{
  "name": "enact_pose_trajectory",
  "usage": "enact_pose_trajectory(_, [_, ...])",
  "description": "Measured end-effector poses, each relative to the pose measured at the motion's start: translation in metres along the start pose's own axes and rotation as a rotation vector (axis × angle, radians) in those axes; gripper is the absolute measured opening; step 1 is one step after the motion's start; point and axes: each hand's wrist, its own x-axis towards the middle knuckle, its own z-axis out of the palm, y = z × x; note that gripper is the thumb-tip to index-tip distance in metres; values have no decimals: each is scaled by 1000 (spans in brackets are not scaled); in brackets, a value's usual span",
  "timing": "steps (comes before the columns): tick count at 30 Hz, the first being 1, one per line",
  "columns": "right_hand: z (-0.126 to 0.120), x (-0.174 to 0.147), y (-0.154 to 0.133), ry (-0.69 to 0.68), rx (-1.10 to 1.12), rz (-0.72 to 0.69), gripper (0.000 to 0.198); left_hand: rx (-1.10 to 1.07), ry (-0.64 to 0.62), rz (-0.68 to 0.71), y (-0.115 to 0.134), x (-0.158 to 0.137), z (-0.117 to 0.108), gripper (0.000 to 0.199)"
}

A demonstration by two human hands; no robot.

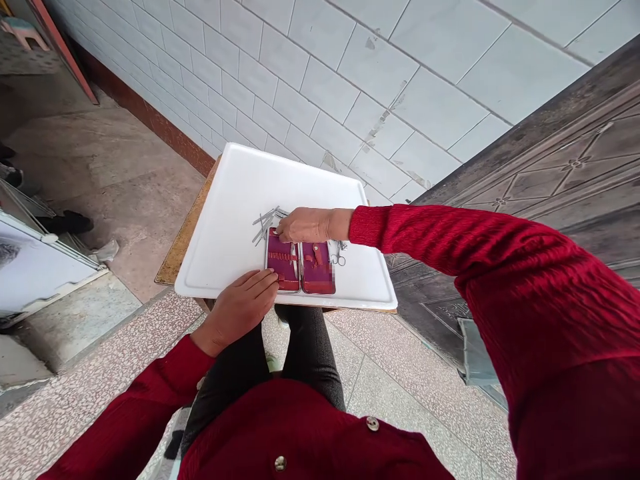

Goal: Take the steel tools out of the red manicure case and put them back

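A small manicure case point(317, 279) lies spread open on a white tray point(220, 220), its purple-red lining fitted with rows of elastic loops. Along its lower left edge rests my left hand point(250, 297), fingers stretched out flat and touching the case. My right hand point(303, 225) reaches over the top of the left half, fingertips pinched together and pointing down; what they hold is too small or hidden to name. Slim metal tools point(265, 223) lie loose beside the case's upper left corner. Small scissors point(339, 259) lie at its right side, and a slender tool point(294, 253) sits near the fold.
Under the tray is a wooden board or stool point(183, 250), its edge showing at the left. A tiled wall point(300, 87) stands behind, with a carved dark panel point(550, 180) at the right. A white-framed rack point(45, 247) stands at the left.
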Motion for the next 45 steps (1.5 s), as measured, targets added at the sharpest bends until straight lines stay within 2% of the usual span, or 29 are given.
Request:
enact_pose_trajectory(6, [-23, 2, -6, -123, 27, 70, 23, 31, -20, 20, -2, -1, -1, 24])
enact_pose_trajectory(11, [-22, -6, -15, -155, -155, 11, 24, -11, -25, 5, -2, -3, 1, 26])
enact_pose_trajectory(15, [-14, -12, -17, -128, -243, -108, 19, -13, -22, 2, -2, -3, 2, 26])
enact_pose_trajectory(18, [-11, -14, -16, -115, -265, -136, 16, -30, -17, -3, -2, -3, 3, 27])
enact_pose_trajectory(24, [-7, -18, -10, -89, -326, -113, 25, -20, -33, -10, -1, -3, 2, 27])
enact_pose_trajectory(33, [0, -20, -1, -10, -314, -86, 27, -53, -43, -38, -1, -3, 2, 29])
enact_pose_trajectory(40, [-5, -23, 0, 14, -217, 41, 23, -62, -37, -37, -2, -6, 4, 31])
enact_pose_trajectory(45, [-5, -23, -13, 34, -232, -53, 21, -66, -35, -46, -2, -7, 5, 33])
